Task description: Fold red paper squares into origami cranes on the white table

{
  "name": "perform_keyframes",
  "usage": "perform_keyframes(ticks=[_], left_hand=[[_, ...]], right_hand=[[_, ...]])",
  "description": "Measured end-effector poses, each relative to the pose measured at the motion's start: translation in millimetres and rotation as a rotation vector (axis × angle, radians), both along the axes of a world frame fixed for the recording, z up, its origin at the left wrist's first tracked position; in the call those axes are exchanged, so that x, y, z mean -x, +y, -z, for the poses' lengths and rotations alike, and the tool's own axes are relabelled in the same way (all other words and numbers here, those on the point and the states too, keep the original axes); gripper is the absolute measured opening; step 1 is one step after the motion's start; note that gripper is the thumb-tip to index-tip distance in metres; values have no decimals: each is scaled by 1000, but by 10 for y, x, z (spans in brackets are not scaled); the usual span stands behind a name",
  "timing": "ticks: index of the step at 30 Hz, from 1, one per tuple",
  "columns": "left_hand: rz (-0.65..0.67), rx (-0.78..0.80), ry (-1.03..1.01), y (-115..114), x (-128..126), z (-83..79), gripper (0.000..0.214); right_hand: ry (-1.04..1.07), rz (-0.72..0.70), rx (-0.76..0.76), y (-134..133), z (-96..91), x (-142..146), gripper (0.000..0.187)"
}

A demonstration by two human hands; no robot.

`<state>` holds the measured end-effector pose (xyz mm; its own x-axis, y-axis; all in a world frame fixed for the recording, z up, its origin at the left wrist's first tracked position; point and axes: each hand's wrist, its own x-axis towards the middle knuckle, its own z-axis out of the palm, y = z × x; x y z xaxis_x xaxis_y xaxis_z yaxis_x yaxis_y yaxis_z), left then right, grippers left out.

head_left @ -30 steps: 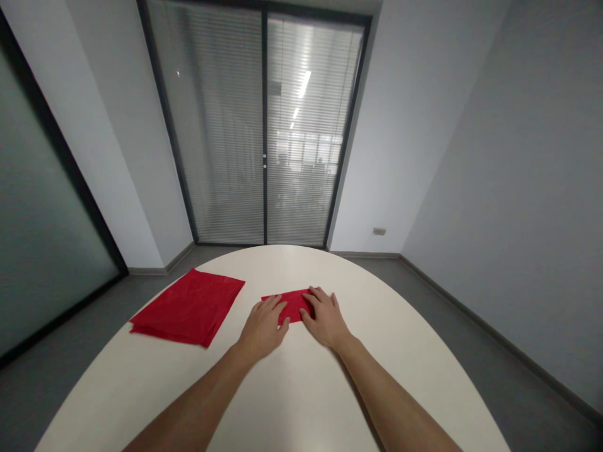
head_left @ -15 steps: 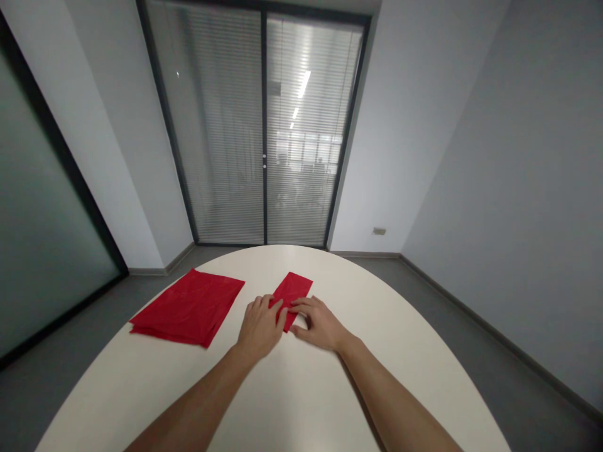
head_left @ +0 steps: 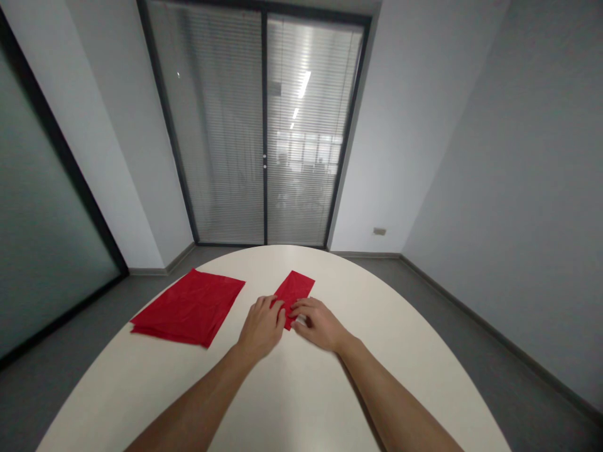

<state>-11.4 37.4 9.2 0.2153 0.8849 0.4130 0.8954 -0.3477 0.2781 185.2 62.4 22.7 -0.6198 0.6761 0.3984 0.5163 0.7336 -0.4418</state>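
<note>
A small piece of red cloth [head_left: 295,285], folded to a narrow strip, lies slantwise on the table in front of me. My left hand [head_left: 262,323] rests at its left edge, its fingers curled onto the cloth and its thumb beside them. On the right edge, my right hand [head_left: 319,322] has bent fingers and thumb drawn close, gripping the near part. The fingers cover part of the strip's lower half. Farther left lies a larger stack of red cloth [head_left: 191,307], spread flat with layered, slightly uneven edges; neither hand touches it.
The white round-edged table [head_left: 377,376] carries both red pieces. The left stack reaches the table's left rim. Beyond the far rim stands a glass door [head_left: 265,207] with blinds, and grey floor [head_left: 471,351] runs around the table.
The folded red cloth has shifted very slightly away and to the right. Both hands stay almost in place on it, with the right fingers drawn slightly closer together.
</note>
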Motion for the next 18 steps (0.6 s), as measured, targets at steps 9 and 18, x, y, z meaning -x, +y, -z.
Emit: perform_keyframes(ticks=[9,18], left_hand=[[111,-2,-15,-1,-1,24,28],[59,10,-13,-6,-4,10,29]], right_hand=[[-11,118,94,-16,-19,-15,17],[-8,150,98,-25,-12,0,19]])
